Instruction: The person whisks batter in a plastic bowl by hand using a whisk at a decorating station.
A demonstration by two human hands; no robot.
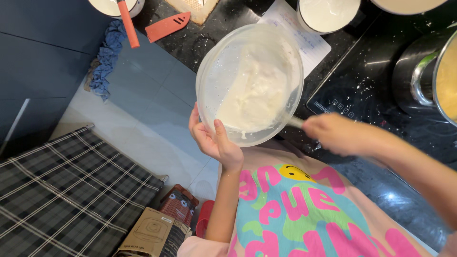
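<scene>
In the head view, we are cupping our left hand [215,141] under the lower left rim of a clear plastic bowl [250,83] at the centre of the frame, thumb inside the rim and fingers spread behind the wall, tilting it with white batter [257,93] inside. Our right hand [333,134], blurred at centre right, is closing round a pale utensil handle [296,122] reaching into the bowl. The bowl is hanging over the edge of the black countertop [381,95].

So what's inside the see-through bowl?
The clear plastic bowl holds thick, creamy white batter, smeared up its wall. The right hand holds a stirring tool whose end is buried in the batter, so its shape is hidden.
</scene>
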